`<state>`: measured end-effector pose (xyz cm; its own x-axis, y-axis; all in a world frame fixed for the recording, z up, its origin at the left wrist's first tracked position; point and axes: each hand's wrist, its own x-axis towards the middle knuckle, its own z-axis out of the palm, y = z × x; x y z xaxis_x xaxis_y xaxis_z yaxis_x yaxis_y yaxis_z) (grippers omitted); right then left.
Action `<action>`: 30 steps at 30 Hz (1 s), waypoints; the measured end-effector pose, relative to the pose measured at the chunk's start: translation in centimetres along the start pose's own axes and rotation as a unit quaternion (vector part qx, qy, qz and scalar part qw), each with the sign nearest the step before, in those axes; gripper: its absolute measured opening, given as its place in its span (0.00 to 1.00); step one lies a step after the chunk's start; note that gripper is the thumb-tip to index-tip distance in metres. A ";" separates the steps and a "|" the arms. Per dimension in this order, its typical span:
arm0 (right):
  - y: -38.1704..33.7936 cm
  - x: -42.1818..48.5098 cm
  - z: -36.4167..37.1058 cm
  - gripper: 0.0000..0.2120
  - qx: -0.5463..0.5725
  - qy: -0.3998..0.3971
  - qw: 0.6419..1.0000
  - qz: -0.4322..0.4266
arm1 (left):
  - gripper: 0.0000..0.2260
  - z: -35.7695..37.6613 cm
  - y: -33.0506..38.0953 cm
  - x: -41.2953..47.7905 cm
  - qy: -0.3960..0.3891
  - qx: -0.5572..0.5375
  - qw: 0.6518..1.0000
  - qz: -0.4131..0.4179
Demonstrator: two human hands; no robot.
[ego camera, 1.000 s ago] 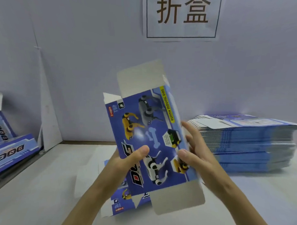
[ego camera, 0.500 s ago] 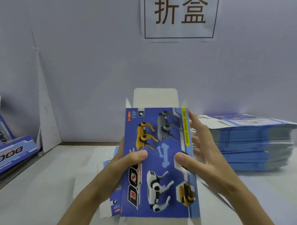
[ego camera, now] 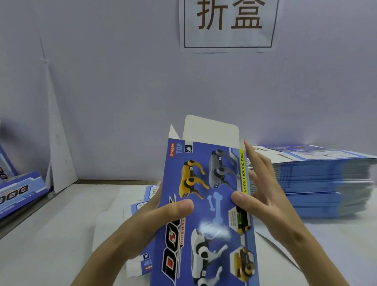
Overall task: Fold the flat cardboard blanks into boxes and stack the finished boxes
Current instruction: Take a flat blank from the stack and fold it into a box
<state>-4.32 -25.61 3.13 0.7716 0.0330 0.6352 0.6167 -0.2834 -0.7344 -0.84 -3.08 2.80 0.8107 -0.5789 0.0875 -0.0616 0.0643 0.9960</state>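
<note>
Centre of frame: one printed carton (ego camera: pixel 204 218) is held in the air above the table (ego camera: pixel 52 234), blue dog face toward the camera, partly opened into a sleeve. White top flap (ego camera: pixel 211 130) stands up at the far end, not tucked; small dust flaps show at both upper corners.

Left hand (ego camera: pixel 147 225) grips the carton's left edge, thumb on the front and fingers hidden behind. Right hand (ego camera: pixel 266 205) pinches the right edge, thumb on the front by the yellow strip, fingers straight along the side panel.

Right of frame: tall stack of flat blanks (ego camera: pixel 323 184). Left edge: finished boxes (ego camera: pixel 12 192), lying tilted. Another flat blank (ego camera: pixel 144 266) lies on the table under the hands. Paper sign (ego camera: pixel 229 22) on the wall, top centre.

Step in hand, by my reading: squaring the sleeve before closing the ends.

- Push the two long edges toward each other until the corners are square.
- Keep the thumbs off the crease lines so the face does not buckle.
- Fold the dust flaps in first, then tuck the top flap.

Bottom end is out of frame, so I cannot tell if it is closed.
</note>
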 end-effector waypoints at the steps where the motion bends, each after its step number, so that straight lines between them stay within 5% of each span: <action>1: 0.0 0.0 0.0 0.40 0.004 0.007 1.000 -0.015 | 0.52 0.4 0.1 0.2 0.008 0.001 1.000 0.009; 5: -0.8 -0.1 0.1 0.34 0.060 0.034 0.996 -0.055 | 0.44 1.7 0.2 1.0 0.052 0.005 0.998 0.047; 10: -1.2 -0.2 -0.1 0.42 -0.003 0.002 0.997 -0.082 | 0.50 0.8 0.8 0.1 0.014 0.004 0.998 0.053; 16: -1.3 -0.3 0.3 0.20 0.043 0.024 0.996 -0.075 | 0.54 0.4 0.3 -0.4 0.004 0.000 0.999 0.045; 26: -1.5 -0.4 0.8 0.15 0.068 0.021 0.994 -0.086 | 0.56 -0.2 0.0 -0.2 -0.004 -0.009 0.999 0.032; 30: -2.0 -0.4 1.0 0.17 0.084 0.010 0.994 -0.072 | 0.70 -0.1 0.2 0.2 0.040 0.003 0.996 0.077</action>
<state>-5.69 -24.14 4.15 0.6710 0.0420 0.7402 0.7393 -0.1140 -0.6637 -0.67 -3.12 2.98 0.8353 -0.4952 0.2388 -0.1932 0.1423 0.9708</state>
